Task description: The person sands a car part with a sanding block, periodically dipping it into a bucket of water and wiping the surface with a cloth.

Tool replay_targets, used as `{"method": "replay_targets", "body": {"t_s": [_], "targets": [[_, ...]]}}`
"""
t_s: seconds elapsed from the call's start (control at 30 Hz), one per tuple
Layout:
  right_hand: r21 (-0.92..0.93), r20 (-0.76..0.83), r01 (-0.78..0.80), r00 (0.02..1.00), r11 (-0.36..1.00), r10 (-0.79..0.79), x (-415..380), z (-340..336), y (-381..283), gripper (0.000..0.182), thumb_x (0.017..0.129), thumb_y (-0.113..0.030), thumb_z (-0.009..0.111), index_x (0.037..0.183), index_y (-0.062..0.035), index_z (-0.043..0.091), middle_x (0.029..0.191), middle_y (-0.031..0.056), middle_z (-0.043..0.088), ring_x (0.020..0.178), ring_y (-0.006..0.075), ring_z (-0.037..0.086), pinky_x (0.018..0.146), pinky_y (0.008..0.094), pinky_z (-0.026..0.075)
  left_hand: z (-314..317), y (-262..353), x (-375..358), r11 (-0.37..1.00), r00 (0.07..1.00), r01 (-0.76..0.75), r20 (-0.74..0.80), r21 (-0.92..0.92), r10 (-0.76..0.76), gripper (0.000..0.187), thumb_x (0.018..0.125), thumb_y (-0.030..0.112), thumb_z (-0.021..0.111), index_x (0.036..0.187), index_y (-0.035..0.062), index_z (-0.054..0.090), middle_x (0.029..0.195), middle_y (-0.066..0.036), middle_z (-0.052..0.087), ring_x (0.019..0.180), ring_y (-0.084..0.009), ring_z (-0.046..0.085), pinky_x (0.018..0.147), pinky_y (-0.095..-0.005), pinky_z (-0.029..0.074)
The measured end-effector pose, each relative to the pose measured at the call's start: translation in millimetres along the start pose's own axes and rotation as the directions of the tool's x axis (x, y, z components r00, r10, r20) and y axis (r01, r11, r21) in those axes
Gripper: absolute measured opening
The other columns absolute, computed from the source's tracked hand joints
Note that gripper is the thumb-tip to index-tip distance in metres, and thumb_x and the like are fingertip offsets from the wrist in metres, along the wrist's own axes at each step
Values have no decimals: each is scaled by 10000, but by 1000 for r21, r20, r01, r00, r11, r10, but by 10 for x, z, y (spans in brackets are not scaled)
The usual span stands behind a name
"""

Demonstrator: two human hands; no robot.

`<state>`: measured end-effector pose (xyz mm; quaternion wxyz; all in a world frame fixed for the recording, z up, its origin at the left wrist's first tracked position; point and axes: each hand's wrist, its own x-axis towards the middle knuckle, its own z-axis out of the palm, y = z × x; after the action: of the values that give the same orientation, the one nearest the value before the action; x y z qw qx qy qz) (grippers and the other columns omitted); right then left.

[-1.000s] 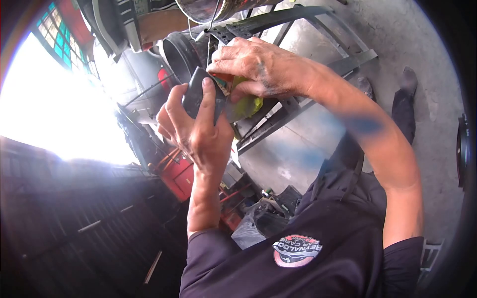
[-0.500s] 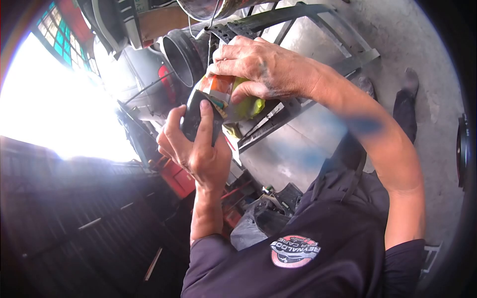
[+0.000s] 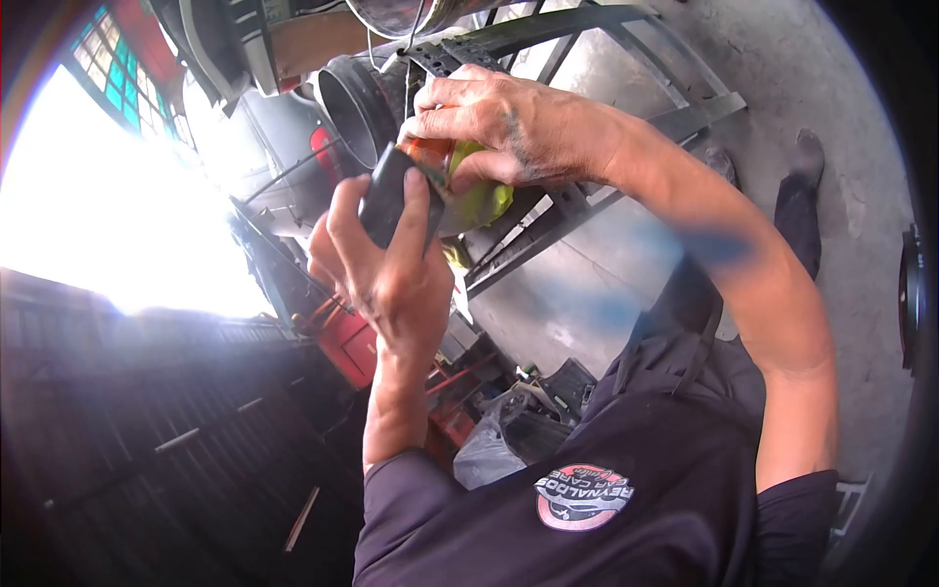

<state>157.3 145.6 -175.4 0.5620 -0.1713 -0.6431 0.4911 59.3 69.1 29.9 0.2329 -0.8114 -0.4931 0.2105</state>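
My left hand [image 3: 377,269] grips a dark, flat, rectangular block [image 3: 399,201], with thumb and fingers along its sides. My right hand [image 3: 489,127] is curled from above over an orange and yellow-green object [image 3: 481,196] that looks like a wrapped packet. Its kind cannot be made out, since the fingers cover much of it. The block's upper edge meets or overlaps the orange side of this object, so the two hands are close together. A thin cord or wire [image 3: 409,93] hangs just beside the right fingertips.
Behind the hands stand a black bucket-like tub [image 3: 357,112] and a dark metal frame [image 3: 675,122]. A silver car with a red tail light [image 3: 321,145] is farther back. Below lie a red cabinet [image 3: 347,347] and a clear plastic bag [image 3: 489,455] on the concrete floor.
The dark block has tilted and shifted slightly upward against the orange object, covering more of its label. My right hand has moved slightly left.
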Motion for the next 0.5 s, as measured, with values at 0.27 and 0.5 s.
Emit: {"method": "replay_targets", "body": {"t_s": [0.27,0.5], "targets": [[70,27,-29,999,997,27,-14,-36,-42,577,863,-140,824,1410,-21,684,1340,146,655,1281,353,630,1173,459,488,84,21,32,1000,1000,-1,20,12,0,501,781,11,795,1248,182,855,1448,-130,559,1297,-354,494,1095,-476,364],[126,39,-82,996,989,78,-8,-81,-50,529,886,-105,805,1396,-22,693,1338,146,654,1289,358,628,1176,462,492,7,12,-106,999,999,20,34,45,-21,554,763,-17,771,1285,153,847,1445,-156,583,1291,-361,510,1112,-468,381]]}}
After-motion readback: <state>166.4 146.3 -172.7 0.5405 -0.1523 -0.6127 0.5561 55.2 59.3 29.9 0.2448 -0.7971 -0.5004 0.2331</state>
